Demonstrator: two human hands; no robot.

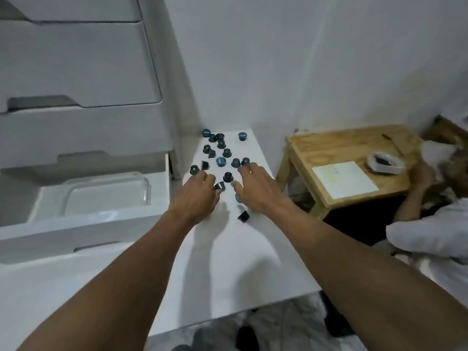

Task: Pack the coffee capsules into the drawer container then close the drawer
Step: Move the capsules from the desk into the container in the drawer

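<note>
Several dark and blue coffee capsules (pixel 220 161) lie scattered on the far half of a white table (pixel 228 262). My left hand (pixel 197 196) reaches among them, its fingers closing around a dark capsule (pixel 219 186). My right hand (pixel 255 188) is spread over the capsules, fingers apart, with a blue capsule (pixel 237 198) partly hidden under the thumb. One dark capsule (pixel 243 216) lies on its side just below the right hand. At the left, the lowest drawer (pixel 76 231) is pulled out, and a clear plastic container (pixel 106 196) sits inside it.
A white drawer unit (pixel 76 72) with shut upper drawers rises at the left. A low wooden stool (pixel 352 163) with a paper sheet and a small dish stands to the right of the table. Another person's arm (pixel 415 196) and white bedding lie at far right.
</note>
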